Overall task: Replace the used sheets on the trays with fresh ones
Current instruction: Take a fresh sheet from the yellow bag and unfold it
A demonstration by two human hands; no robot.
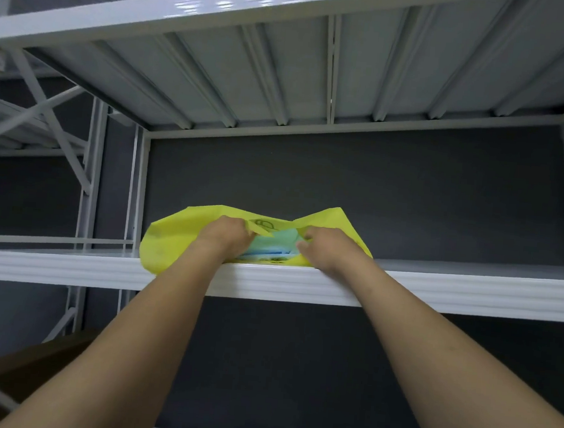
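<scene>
Both arms reach up to the white shelf (436,293). The left hand (226,238) and right hand (326,251) each pinch the mouth of a crumpled yellow bag (170,239), holding it parted. A teal-and-blue pack (271,246) shows inside. The bag lies lengthwise along the front lip, left corner drooping over, mouth facing the person. There's open shelf to the right and a dark wall (410,190) behind.

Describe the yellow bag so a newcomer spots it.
Find the white metal shelving rack against the dark grey wall. At a shelf's front edge, centre view, lies a floppy yellow bag, gripped by the left hand and right hand. It's the only yellow thing visible.
</scene>
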